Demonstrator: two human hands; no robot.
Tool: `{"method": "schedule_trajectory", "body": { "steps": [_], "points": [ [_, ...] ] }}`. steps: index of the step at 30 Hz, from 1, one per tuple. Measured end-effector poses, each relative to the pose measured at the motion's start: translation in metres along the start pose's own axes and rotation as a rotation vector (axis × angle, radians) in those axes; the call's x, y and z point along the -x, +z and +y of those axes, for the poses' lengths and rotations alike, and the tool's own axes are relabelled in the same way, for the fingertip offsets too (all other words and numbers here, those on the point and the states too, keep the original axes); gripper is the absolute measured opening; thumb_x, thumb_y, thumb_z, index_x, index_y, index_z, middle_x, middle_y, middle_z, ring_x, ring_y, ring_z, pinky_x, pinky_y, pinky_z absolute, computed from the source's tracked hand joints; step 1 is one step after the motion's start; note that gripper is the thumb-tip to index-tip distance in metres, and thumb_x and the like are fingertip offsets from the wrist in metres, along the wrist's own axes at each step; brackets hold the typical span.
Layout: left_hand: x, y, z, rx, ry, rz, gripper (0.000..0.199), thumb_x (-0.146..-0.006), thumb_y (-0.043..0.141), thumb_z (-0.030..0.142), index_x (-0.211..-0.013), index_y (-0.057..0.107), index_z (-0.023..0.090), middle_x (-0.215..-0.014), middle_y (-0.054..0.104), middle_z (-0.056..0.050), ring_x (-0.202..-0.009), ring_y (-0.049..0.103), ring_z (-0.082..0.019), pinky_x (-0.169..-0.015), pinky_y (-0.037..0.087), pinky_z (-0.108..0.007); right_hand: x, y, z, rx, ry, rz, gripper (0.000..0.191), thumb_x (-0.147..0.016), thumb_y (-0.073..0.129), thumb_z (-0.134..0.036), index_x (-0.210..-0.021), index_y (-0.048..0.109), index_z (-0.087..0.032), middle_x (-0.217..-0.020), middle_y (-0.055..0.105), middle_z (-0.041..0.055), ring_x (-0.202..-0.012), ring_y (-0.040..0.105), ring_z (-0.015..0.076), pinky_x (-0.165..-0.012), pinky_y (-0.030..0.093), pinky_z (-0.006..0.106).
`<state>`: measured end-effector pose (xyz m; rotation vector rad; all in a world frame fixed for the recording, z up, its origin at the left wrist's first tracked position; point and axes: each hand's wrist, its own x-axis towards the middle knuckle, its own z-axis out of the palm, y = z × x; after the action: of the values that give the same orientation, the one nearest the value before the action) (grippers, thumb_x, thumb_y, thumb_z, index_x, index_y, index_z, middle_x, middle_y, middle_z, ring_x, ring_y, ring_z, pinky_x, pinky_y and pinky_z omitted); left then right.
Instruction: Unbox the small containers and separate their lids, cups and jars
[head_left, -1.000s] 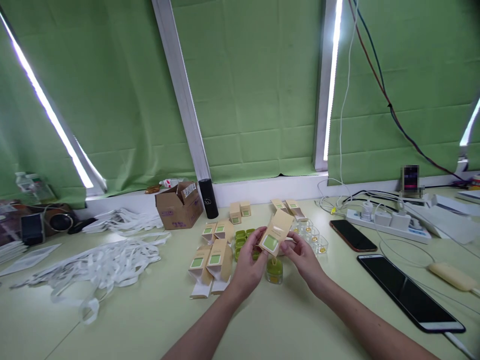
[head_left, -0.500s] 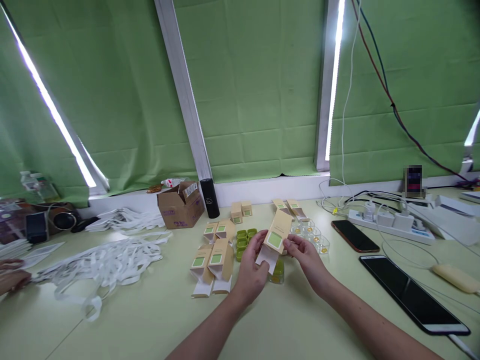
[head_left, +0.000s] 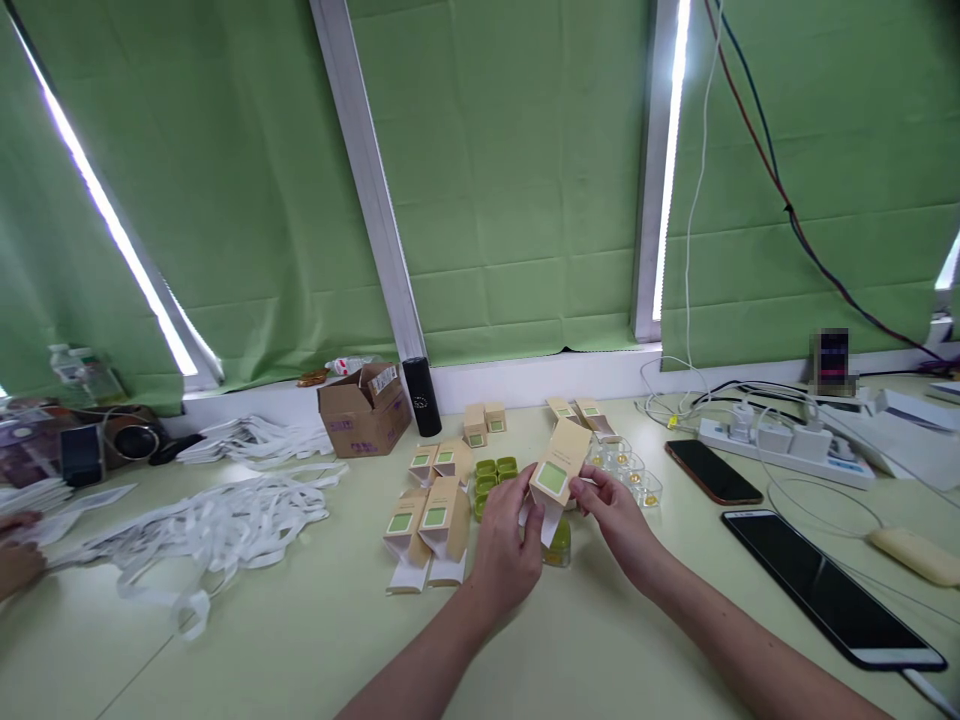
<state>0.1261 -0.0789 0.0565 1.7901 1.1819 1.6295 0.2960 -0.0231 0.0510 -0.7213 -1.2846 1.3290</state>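
A small tan cardboard box (head_left: 565,452) with a green window is tilted between my two hands above the table. My left hand (head_left: 510,540) grips its left side, the thumb by the white flap at the lower end. On the opposite edge, the fingers of my right hand (head_left: 604,505) pinch the box. Below it, a clear cup with green contents (head_left: 559,545) stands on the table, partly hidden. To the left are green square containers (head_left: 486,484) and several similar boxes (head_left: 445,515), some with white flaps out. Clear plastic cups (head_left: 639,482) stand beyond my right hand.
Two phones (head_left: 832,590) lie on the right near a power strip (head_left: 784,440) and cables. A brown carton (head_left: 366,412) and black cylinder (head_left: 421,397) stand at the back. White straps (head_left: 225,525) spread over the left, where another person's hand (head_left: 19,560) shows.
My left thumb has moved up toward the box's lower end, and less of the white flap shows. The box stays in both hands. At far left, the other person's hand has shifted.
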Motion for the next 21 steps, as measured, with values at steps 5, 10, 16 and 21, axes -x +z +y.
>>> {"method": "schedule_trajectory", "body": {
  "steps": [5, 10, 16, 21],
  "points": [
    [0.002, 0.001, 0.002, -0.016, 0.022, 0.027, 0.044, -0.1, 0.052, 0.046, -0.136, 0.065, 0.025, -0.133, 0.066, -0.015, -0.125, 0.054, -0.035, -0.115, 0.033, -0.05, -0.001, 0.0, 0.002, -0.003, 0.017, 0.002, 0.057, -0.074, 0.077, -0.07, -0.104, 0.07, -0.022, -0.09, 0.076, 0.0066, -0.077, 0.065, 0.0225, -0.07, 0.053, 0.034],
    [0.003, 0.004, -0.005, 0.075, -0.089, 0.059, 0.044, -0.096, 0.061, 0.047, -0.133, 0.065, 0.025, -0.134, 0.064, -0.015, -0.129, 0.053, -0.036, -0.113, 0.037, -0.048, 0.0, 0.003, -0.001, 0.045, 0.055, 0.014, 0.059, -0.065, 0.078, -0.077, -0.084, 0.068, -0.022, -0.075, 0.071, 0.0057, -0.072, 0.062, 0.0235, -0.069, 0.053, 0.036],
    [0.001, 0.005, -0.003, 0.163, -0.152, 0.033, 0.043, -0.091, 0.069, 0.044, -0.129, 0.063, 0.025, -0.131, 0.065, -0.015, -0.123, 0.058, -0.035, -0.1, 0.05, -0.043, 0.002, 0.004, -0.002, 0.065, 0.083, -0.035, 0.06, -0.063, 0.077, -0.081, -0.071, 0.064, -0.022, -0.074, 0.072, 0.0067, -0.073, 0.064, 0.0251, -0.071, 0.054, 0.037],
    [0.0, 0.006, 0.005, 0.126, -0.153, 0.035, 0.055, -0.085, 0.078, 0.035, -0.134, 0.057, 0.023, -0.132, 0.063, -0.015, -0.117, 0.065, -0.03, -0.098, 0.051, -0.039, 0.003, 0.002, -0.001, -0.01, 0.095, -0.062, 0.056, -0.07, 0.077, -0.075, -0.083, 0.072, -0.021, -0.089, 0.078, 0.0097, -0.083, 0.07, 0.0283, -0.08, 0.055, 0.04]
  ]
}}
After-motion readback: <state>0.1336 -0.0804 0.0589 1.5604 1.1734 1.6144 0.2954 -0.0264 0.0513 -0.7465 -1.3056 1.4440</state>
